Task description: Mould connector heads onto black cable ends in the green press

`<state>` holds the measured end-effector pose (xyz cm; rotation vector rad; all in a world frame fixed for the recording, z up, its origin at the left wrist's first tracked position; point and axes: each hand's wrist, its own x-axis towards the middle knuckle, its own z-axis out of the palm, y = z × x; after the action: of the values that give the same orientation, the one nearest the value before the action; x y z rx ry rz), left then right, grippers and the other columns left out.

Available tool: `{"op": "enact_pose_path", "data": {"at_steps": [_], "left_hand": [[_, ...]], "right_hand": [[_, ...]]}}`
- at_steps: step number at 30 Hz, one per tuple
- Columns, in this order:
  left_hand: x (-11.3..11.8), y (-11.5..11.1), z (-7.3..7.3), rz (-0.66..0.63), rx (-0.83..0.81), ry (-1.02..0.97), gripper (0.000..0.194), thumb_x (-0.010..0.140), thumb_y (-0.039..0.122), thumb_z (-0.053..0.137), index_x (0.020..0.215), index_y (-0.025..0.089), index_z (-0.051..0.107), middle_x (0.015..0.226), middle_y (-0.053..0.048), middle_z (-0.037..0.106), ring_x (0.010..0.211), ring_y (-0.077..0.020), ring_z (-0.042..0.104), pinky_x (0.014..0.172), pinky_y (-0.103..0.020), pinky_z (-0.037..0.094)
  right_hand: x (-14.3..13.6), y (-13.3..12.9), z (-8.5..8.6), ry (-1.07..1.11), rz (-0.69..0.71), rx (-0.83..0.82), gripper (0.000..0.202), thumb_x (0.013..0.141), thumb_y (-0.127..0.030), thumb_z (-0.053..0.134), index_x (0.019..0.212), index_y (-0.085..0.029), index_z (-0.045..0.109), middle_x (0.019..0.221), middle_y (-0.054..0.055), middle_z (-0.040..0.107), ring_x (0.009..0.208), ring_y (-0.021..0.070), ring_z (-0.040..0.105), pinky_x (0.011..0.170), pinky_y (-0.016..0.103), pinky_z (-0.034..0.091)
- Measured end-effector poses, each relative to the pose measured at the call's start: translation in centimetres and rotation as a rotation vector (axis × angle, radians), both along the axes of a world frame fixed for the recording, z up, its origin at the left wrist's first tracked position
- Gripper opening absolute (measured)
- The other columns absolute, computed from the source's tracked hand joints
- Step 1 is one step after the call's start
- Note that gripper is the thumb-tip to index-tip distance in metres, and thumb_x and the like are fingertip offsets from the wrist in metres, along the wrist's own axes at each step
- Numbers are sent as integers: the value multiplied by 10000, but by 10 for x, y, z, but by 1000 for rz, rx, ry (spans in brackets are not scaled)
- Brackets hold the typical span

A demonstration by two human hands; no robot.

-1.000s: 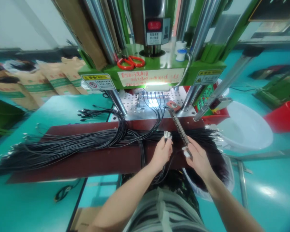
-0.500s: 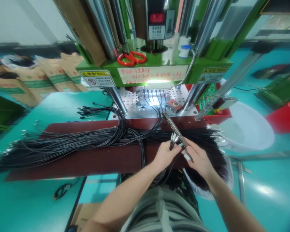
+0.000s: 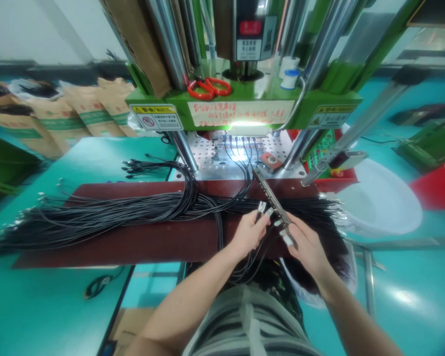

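Note:
My right hand (image 3: 307, 243) is closed round the near end of a narrow metal bar (image 3: 271, 196) with notches along it, tilted up toward the machine. Several silvery cable connectors (image 3: 286, 237) sit along the bar's left side near my fingers. In my left hand (image 3: 250, 231), just left of the bar, are black cables with metal connector ends (image 3: 261, 206) poking out past the fingers. Cable lengths hang below that hand toward my lap. Behind, a long bundle of black cables (image 3: 133, 215) lies across the dark red board (image 3: 133, 247).
A green press (image 3: 141, 96) with steel columns stands ahead, its lit plate (image 3: 207, 165) holding more cable ends. Red-handled scissors (image 3: 209, 89) and a thread spool (image 3: 289, 79) rest on its crossbeam. A white tub (image 3: 385, 198) and a red control box (image 3: 326, 158) are at the right.
My left hand has drawn slightly left and away from the bar with the cable connectors, which now show apart from it. My right hand still holds the bar. The view has shifted slightly.

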<state>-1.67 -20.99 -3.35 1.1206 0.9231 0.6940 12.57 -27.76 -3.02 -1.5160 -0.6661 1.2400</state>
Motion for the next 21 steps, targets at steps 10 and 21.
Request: {"op": "enact_pose_path", "data": {"at_steps": [10,21], "left_hand": [[1,-2,-3,40,-93,7,309,713,450,577,654,155,508,398,98,347,257,-21,262,268,-155,219],[-5,-2,-8,150,163,81,287,780,408,518,669,146,555,493,54,424,435,-50,371,430,-177,282]], "right_hand": [[9,4,0,68,86,-65,491,719,-485,633,1148,-250,590,707,19,540,534,100,442,386,168,308],[2,1,8,-158,152,-40,453,751,-481,583,1149,-264,593,781,31,585,500,87,408,363,170,294]]}}
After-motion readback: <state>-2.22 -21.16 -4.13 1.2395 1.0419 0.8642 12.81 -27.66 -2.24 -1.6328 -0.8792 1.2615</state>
